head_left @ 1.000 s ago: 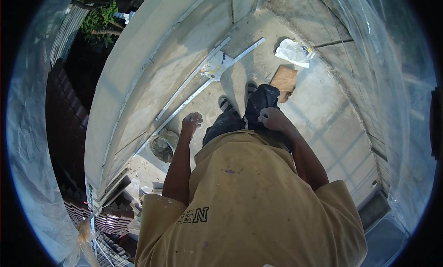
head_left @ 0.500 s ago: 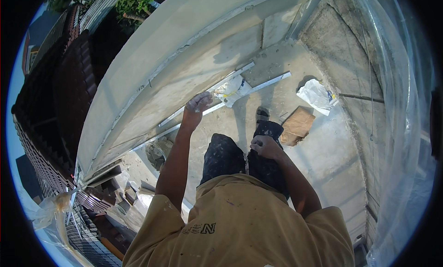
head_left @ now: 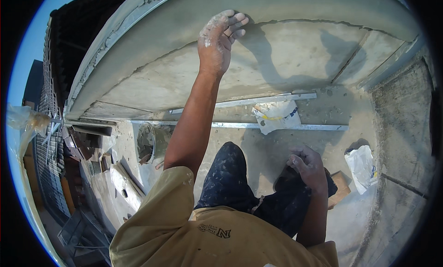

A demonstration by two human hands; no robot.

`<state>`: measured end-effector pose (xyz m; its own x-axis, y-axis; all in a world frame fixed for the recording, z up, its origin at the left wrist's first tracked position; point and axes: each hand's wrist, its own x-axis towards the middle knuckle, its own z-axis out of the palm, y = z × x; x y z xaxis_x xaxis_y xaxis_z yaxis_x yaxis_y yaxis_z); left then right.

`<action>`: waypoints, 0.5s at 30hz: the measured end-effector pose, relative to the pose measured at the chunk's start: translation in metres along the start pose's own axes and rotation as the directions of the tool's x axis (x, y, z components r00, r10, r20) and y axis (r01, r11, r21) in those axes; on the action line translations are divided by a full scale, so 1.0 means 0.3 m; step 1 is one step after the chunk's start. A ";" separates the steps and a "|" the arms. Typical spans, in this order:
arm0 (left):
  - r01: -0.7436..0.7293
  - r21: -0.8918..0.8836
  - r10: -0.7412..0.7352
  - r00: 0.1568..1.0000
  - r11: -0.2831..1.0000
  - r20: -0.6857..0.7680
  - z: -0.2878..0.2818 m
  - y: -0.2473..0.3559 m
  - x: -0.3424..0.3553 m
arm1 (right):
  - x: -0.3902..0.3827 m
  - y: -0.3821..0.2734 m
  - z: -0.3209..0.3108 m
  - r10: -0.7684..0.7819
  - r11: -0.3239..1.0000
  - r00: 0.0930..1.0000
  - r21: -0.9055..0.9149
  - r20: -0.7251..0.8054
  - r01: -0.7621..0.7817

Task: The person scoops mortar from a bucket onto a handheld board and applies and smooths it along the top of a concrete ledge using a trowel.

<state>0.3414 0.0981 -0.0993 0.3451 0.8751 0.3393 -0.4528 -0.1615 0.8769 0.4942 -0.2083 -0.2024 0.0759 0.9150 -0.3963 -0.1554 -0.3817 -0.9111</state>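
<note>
Smooth grey plastered wall band (head_left: 295,6) curved across the top of the head view, above a paler, rough-edged panel (head_left: 295,50). Your left hand (head_left: 220,38), whitened with dust, was up against that band in the upper middle, empty, its fingers loosely bent; contact could not be told. Perhaps you held it there to steady yourself. Your right hand (head_left: 308,168), also dusty, hung half-curled over your dark, speckled trouser leg (head_left: 290,202) right of centre, with nothing visible in it, seemingly at rest. Mid-frame, two long silvery metal bars (head_left: 323,127) lay along the wall's foot, probably kept there out of your footing, and a white printed plastic bag (head_left: 274,117) lay over the nearer one. Left of centre, a round, grey-smeared bucket (head_left: 159,142) stood beside your left arm, likely for easy reach.
</note>
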 end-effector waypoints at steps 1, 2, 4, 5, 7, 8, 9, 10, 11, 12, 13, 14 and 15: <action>0.032 -0.090 -0.038 0.997 0.995 -0.064 -0.022 -0.021 -0.042 | -0.007 0.001 0.011 -0.030 0.999 0.999 -0.014 -0.043 0.029; 0.102 -0.009 -0.102 0.993 0.995 -0.060 -0.068 -0.052 -0.106 | -0.009 0.012 0.025 -0.065 0.997 0.998 -0.039 -0.018 0.064; 0.241 0.066 -0.235 0.968 0.968 -0.082 -0.195 -0.169 -0.277 | -0.015 0.041 0.041 -0.202 0.979 0.978 -0.008 -0.056 0.202; 0.312 0.065 -0.305 0.947 0.948 -0.102 -0.278 -0.233 -0.377 | -0.004 0.063 0.056 -0.229 0.973 0.973 -0.033 -0.040 0.228; 0.446 -0.058 -0.443 0.849 0.893 -0.287 -0.465 -0.336 -0.601 | -0.005 0.096 0.089 -0.303 0.953 0.953 0.009 -0.017 0.304; 0.451 -0.206 -0.494 0.756 0.869 -0.428 -0.565 -0.361 -0.706 | 0.001 0.106 0.102 -0.312 0.950 0.950 -0.016 0.003 0.312; 0.422 -0.356 -0.552 0.635 0.834 -0.541 -0.681 -0.371 -0.812 | 0.020 0.118 0.108 -0.316 0.945 0.949 -0.094 -0.001 0.314; 0.307 -0.536 -0.608 0.537 0.787 -0.585 -0.841 -0.375 -0.933 | 0.042 0.119 0.111 -0.321 0.933 0.947 -0.171 0.003 0.317; 0.124 -0.636 -0.632 0.364 0.761 -0.684 -0.967 -0.344 -1.028 | 0.057 0.121 0.116 -0.323 0.926 0.946 -0.197 0.030 0.322; -0.084 -0.664 -0.623 0.278 0.743 -0.731 -1.075 -0.296 -1.118 | 0.073 0.126 0.117 -0.282 0.926 0.959 -0.267 -0.022 0.266; -0.174 -0.612 -0.576 0.216 0.771 -0.788 -1.203 -0.257 -1.214 | 0.094 0.125 0.114 -0.243 0.920 0.968 -0.332 -0.066 0.208; -0.271 -0.553 -0.524 0.175 0.788 -0.833 -1.295 -0.207 -1.267 | 0.111 0.124 0.100 -0.235 0.909 0.971 -0.361 -0.031 0.208; -0.354 -0.480 -0.473 0.114 0.802 -0.874 -1.378 -0.155 -1.300 | 0.115 0.132 0.085 -0.236 0.896 0.971 -0.395 -0.041 0.201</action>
<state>-0.1121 -0.0472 -0.4132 -0.4649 0.5749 -0.6733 -0.8805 -0.2204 0.4197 0.4656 -0.1885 -0.2494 0.1509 0.9731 -0.1742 0.2647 -0.2095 -0.9413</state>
